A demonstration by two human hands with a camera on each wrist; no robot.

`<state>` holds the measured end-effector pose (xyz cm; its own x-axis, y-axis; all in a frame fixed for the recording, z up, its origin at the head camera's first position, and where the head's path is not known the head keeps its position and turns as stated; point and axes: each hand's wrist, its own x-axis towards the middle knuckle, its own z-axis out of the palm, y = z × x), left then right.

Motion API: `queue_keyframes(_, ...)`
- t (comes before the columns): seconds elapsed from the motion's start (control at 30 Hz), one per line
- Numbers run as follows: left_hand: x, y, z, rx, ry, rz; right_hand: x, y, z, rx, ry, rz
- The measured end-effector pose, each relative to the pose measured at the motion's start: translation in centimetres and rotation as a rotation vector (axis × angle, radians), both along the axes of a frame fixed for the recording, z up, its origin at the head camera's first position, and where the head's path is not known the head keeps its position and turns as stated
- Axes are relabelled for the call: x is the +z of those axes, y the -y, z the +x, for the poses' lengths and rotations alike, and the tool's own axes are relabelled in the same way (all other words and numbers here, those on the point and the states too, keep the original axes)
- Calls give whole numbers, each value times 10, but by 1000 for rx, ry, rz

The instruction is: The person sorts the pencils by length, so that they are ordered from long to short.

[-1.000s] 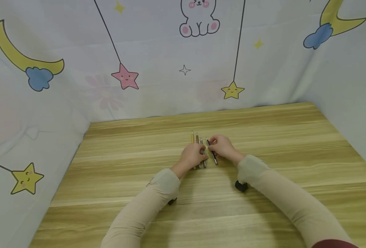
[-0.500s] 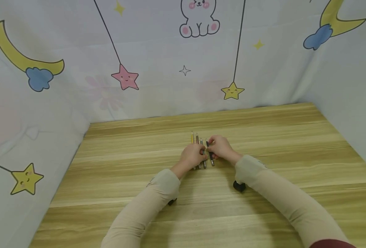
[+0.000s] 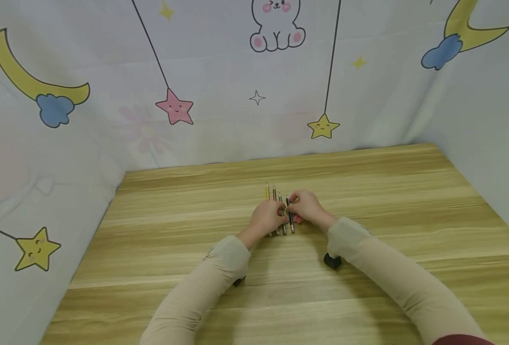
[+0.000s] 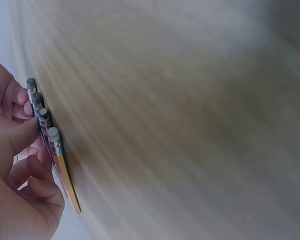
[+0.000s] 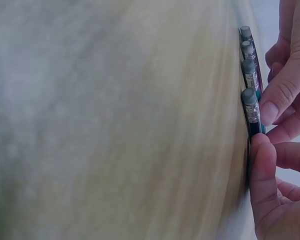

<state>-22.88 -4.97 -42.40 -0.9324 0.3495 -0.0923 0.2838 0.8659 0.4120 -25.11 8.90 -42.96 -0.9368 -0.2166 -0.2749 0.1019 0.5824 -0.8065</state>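
Several pencils with eraser ends lie side by side on the wooden table: a yellow pencil [image 3: 267,191] at the left, a dark reddish-brown pencil [image 3: 274,193], a teal-blue pencil [image 3: 284,229] and a black pencil [image 3: 292,225] at the right. Spread over the left three is my left hand [image 3: 267,215], its thumb and index finger pinching the teal-blue one; its palm hides their middles. Between thumb and fingers, my right hand [image 3: 307,205] pinches the black pencil, a narrow gap from its neighbour. In the right wrist view the eraser ends [image 5: 250,96] form a slanting row.
The wood-grain table [image 3: 366,191] stretches out on both sides of the hands. A white cloth [image 3: 220,72] printed with stars and moons hangs behind and at the sides. Black wrist devices [image 3: 333,260] sit under the sleeves.
My right hand has brought the black pencil leftward and straightened it from a slant to nearly parallel with the others. The left hand has stayed in place.
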Motion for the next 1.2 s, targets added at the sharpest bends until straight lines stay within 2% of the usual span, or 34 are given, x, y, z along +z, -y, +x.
queue_keyframes(0.27, 1, -1, 0, -3, 1, -8, 0, 1, 0, -26, 42, -16)
queue_keyframes(0.67, 2, 4, 0, -22, -1, -3, -2, -5, 7, -7, 48, -62)
queue_keyframes(0.97, 4, 25, 7, -63, -9, 79, 0, -30, 17, 55, 58, -74)
queue_keyframes(1.2, 4, 54, 13, -17, 15, 190, 6, -63, 22, 90, 42, -119)
